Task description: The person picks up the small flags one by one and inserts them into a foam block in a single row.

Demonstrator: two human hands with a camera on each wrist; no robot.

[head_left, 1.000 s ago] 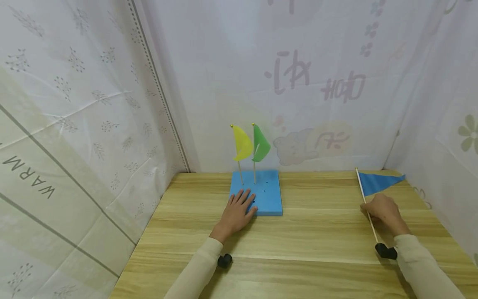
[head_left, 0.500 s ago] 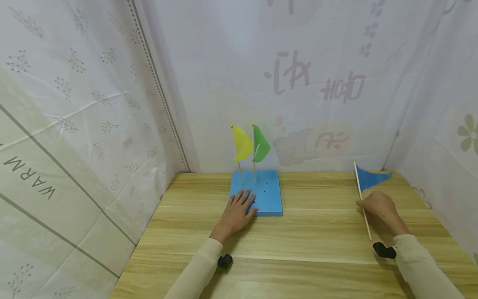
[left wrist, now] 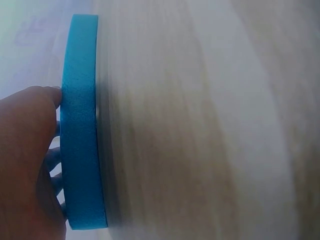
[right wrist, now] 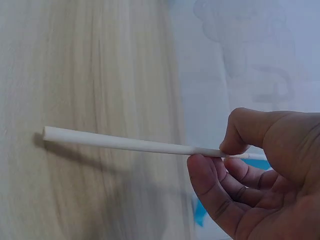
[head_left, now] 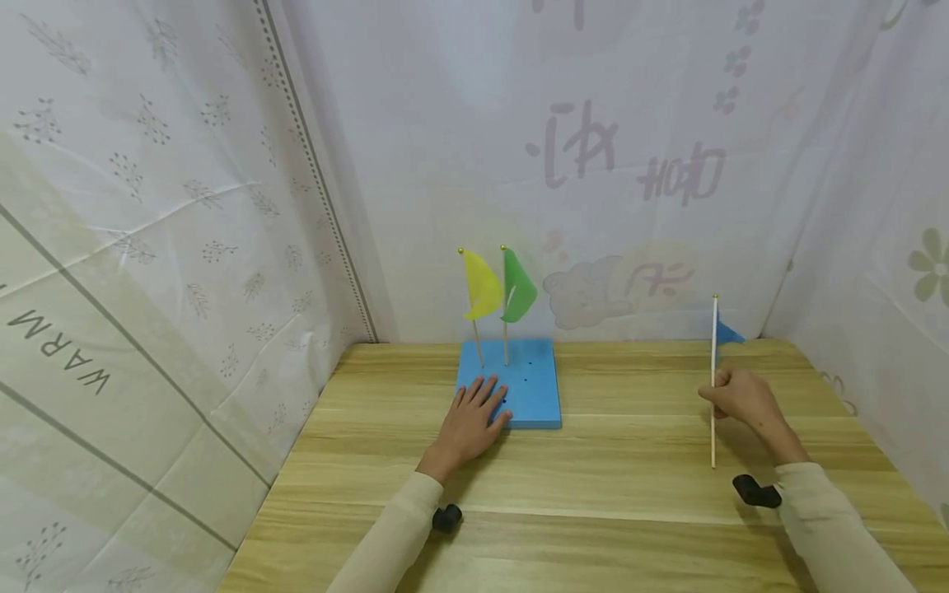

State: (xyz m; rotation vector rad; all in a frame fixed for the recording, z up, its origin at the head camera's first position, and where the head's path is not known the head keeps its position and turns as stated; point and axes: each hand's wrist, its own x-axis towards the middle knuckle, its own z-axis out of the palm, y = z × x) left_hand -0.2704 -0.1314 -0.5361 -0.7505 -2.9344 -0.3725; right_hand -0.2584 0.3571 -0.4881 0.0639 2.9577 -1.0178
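On the blue board (head_left: 537, 399) my left hand (head_left: 469, 424) lies flat with its fingers spread; the left wrist view shows the board's edge (left wrist: 80, 125) beside the thumb. A yellow flag (head_left: 482, 286) and a green flag (head_left: 519, 286) stand on thin sticks in the board's back part. Small dark holes show in its top. Over at the right, my right hand (head_left: 749, 403) pinches the stick of a blue flag (head_left: 729, 332) between thumb and fingers. That stick (right wrist: 120, 143) is nearly upright in the head view, its cloth partly hidden behind stick and hand.
The wooden table (head_left: 608, 494) ends at a pale printed curtain (head_left: 445, 165) behind, with another curtain (head_left: 163, 247) at the left. Black wrist devices (head_left: 756, 492) sit near both sleeves.
My right hand has lifted the blue flag slightly and moved a little left, turning its stick from slanted to nearly upright. The left hand and the board have stayed put.
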